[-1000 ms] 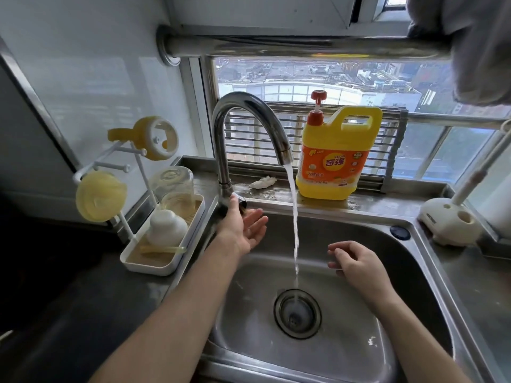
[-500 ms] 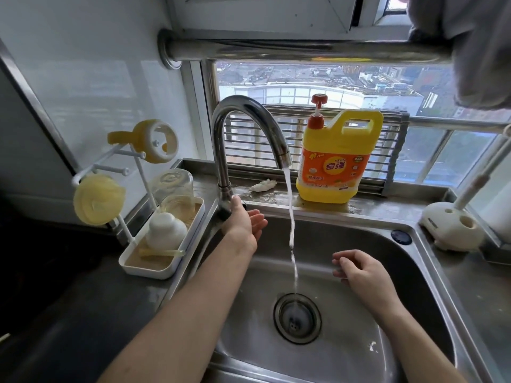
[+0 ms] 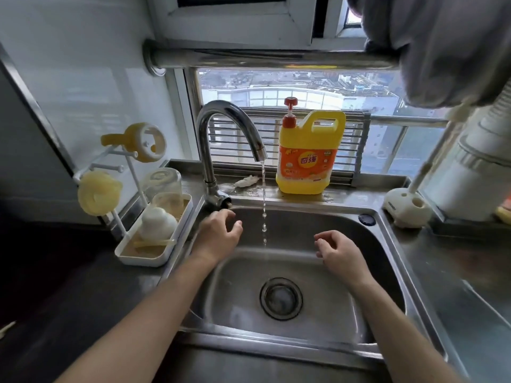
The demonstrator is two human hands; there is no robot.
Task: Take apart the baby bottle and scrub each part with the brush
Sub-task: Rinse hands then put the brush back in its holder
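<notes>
- Head view, centre: left hand [image 3: 218, 233] hangs just under the valve stub at the base of the tap [image 3: 226, 125]. Its fingers are loosely curled and hold nothing.
- Right hand [image 3: 340, 252] is over the sink [image 3: 373, 286], right of the water. Its fingers are also loosely bent and it is empty.
- Water [image 3: 264, 208] falls as a thin thread breaking into drops, towards the drain [image 3: 280, 298].
- Task's thing, left of frame: the bottle is already in pieces on the drying rack [image 3: 121, 252].
  - Yellow collar [image 3: 143, 142] and yellow lid [image 3: 98, 193] sit on pegs.
  - The clear bottle body [image 3: 163, 186] is mouth down, with the white teat dome [image 3: 157, 223] in front of it.
- Brush: probably the white handle [image 3: 431, 164] rising from the white stand [image 3: 406, 205] at right. The head is not visible, so I cannot confirm.
- Judgement: this is a tap-and-hands step, with no part in hand.
  - If the valve is being closed, turn it fully home — a dripping spout wets the rack side.
  - Shake the hands low in the basin, away from the drying parts.
  - If scrubbing is to follow, take one piece at a time from the rack and bring the brush across with the right hand.
- Writing: the yellow detergent jug [image 3: 309, 156] on the sill, centre-right, reads "奇强" on its orange label — the smaller print is too blurred to read.
- No legible text on the rack, the stand or the tap.
</notes>
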